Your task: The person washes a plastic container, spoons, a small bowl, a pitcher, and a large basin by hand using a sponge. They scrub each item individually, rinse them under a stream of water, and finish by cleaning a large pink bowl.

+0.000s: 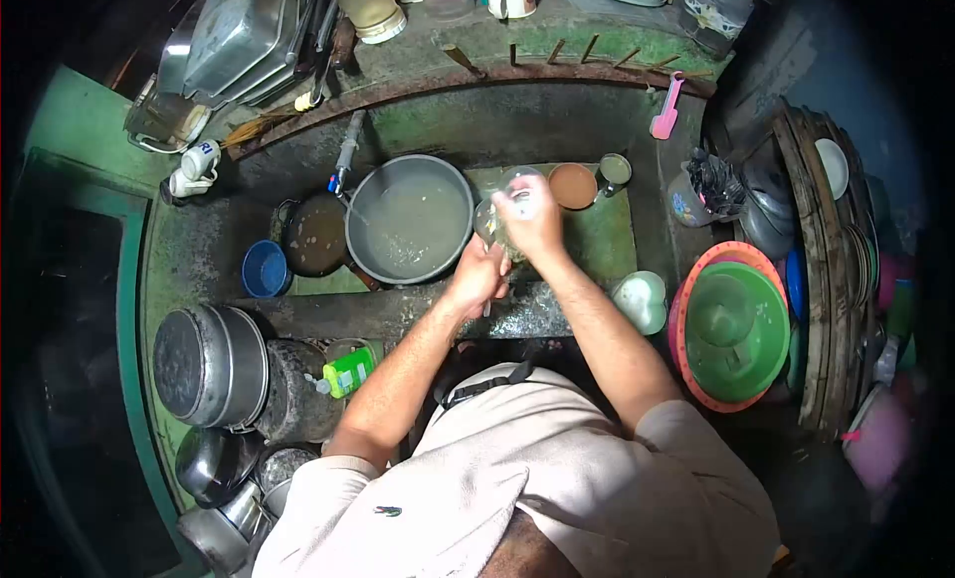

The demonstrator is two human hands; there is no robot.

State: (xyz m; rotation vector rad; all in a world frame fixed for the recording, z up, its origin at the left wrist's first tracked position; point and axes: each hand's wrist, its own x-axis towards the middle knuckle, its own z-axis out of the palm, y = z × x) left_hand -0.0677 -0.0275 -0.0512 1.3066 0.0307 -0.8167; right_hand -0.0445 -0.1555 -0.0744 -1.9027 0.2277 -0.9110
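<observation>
My left hand (477,280) is closed around the handle of a metal spoon-like utensil (485,220). Its rounded head points away from me, and the handle end shows below my fist. Beside that head, my right hand (532,218) has its fingers curled, with something pale and blurred at the fingertips that I cannot make out. Left of both hands stands a large grey basin (464,250) of cloudy water with small bits floating in it. Just past my right hand are a brown-orange bowl (572,185) and a metal cup (615,168).
A tap (345,165) hangs over the basin. At left are a blue cup (266,270), a dark pan (313,238), stacked pots (209,364) and a green bottle (348,372). To the right sit a pale green bowl (640,301) and a green tub (761,354) inside an orange one.
</observation>
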